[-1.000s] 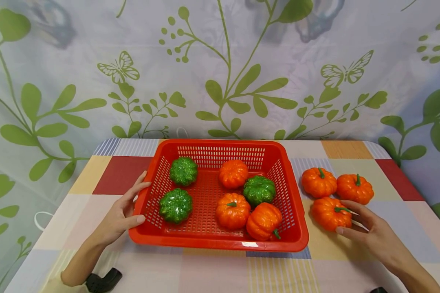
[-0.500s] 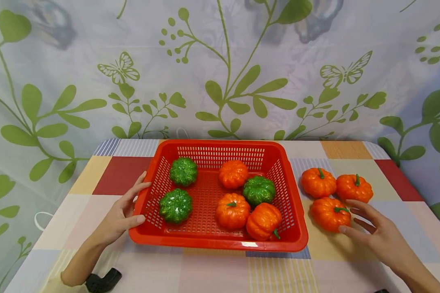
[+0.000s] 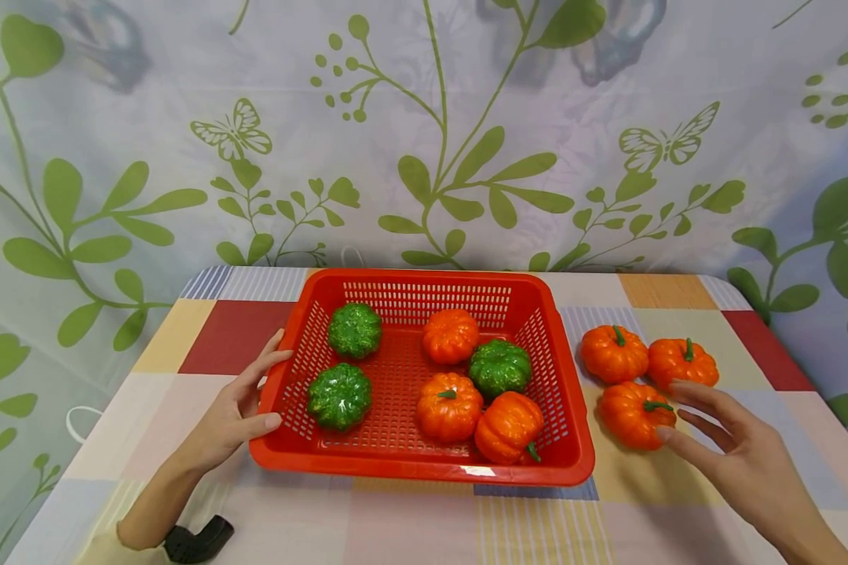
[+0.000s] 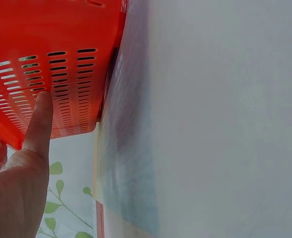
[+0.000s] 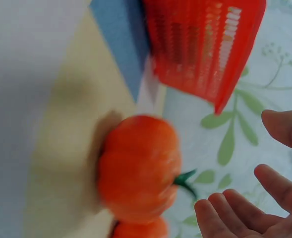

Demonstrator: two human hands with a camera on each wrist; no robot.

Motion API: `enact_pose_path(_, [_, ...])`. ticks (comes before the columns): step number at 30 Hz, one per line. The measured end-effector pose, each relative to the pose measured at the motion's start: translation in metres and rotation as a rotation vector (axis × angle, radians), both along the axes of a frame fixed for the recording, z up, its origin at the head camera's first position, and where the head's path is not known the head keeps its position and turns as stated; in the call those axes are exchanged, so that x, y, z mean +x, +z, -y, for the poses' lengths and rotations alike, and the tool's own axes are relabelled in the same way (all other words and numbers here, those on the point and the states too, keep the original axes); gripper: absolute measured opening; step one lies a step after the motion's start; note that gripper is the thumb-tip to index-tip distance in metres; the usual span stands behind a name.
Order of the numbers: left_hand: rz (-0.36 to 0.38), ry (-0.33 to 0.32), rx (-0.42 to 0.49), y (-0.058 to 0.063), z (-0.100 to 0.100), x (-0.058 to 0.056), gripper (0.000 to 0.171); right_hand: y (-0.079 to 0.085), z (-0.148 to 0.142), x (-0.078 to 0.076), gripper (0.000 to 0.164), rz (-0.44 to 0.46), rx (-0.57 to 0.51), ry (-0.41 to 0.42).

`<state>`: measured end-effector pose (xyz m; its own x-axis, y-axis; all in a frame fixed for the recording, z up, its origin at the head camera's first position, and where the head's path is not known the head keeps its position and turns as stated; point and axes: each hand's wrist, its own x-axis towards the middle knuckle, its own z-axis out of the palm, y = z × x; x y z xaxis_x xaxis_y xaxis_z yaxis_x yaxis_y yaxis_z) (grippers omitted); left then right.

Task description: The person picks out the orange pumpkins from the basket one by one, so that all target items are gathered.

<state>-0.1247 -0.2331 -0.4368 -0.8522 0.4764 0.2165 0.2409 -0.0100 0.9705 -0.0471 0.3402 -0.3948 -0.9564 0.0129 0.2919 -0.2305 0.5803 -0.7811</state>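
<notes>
My left hand (image 3: 229, 424) rests against the left side of a red plastic basket (image 3: 424, 471). Its thumb touches the rim, and in the left wrist view a straight finger (image 4: 39, 124) lies on the slotted outer wall. Right of the basket, my right hand (image 3: 742, 451) hovers beside the nearest orange toy pumpkin (image 3: 632, 412), fingers spread and loosely bent around nothing. The right wrist view shows a gap between those fingers and the green-stemmed pumpkin (image 5: 141, 168). Two more orange pumpkins, one at the back left (image 3: 613, 353) and one at the back right (image 3: 681, 361), sit behind it.
Inside the basket lie three green pumpkins, one at the front left (image 3: 339, 396), and three orange ones, one near the middle (image 3: 448, 408). A patchwork tablecloth (image 3: 410, 522) covers the table. Behind stands a leaf-patterned curtain (image 3: 290, 212). A black device (image 3: 199, 540) sits by the left wrist.
My right hand has drawn back slightly to the right, away from the nearest orange pumpkin, and its fingers have spread. The left hand, basket and pumpkins stay in place.
</notes>
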Motion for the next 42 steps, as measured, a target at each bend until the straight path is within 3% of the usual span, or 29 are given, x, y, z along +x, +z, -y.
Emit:
enact_pose_path(6, [0.0, 0.003, 0.0, -0.001, 0.0, 0.0, 0.072, 0.02, 0.029, 0.002, 0.059, -0.084, 0.022, 0.091])
enact_pose_path(10, [-0.003, 0.008, -0.003, -0.002, 0.001, 0.001, 0.072, 0.031, 0.046, 0.003, 0.055, -0.067, 0.011, 0.126])
enact_pose_path(16, [0.007, 0.003, 0.006, -0.002, 0.0, 0.0, 0.072, 0.039, 0.067, 0.001, 0.052, 0.002, -0.189, 0.293])
enact_pose_path(21, [0.009, 0.006, 0.001, -0.002, 0.0, 0.0, 0.072, 0.039, 0.086, -0.005, 0.059, -0.01, -0.334, 0.435])
enact_pose_path(24, [0.011, -0.002, 0.006, -0.002, -0.001, 0.0, 0.071, 0.038, 0.098, -0.008, 0.06, -0.007, -0.352, 0.461])
enact_pose_path(37, [0.017, -0.009, 0.021, 0.0, 0.0, 0.0, 0.07, 0.038, 0.13, -0.023, 0.049, 0.09, -0.249, 0.445])
enact_pose_path(42, [0.013, -0.009, 0.024, 0.0, 0.0, 0.0, 0.07, 0.038, 0.135, -0.031, 0.047, 0.159, -0.121, 0.412])
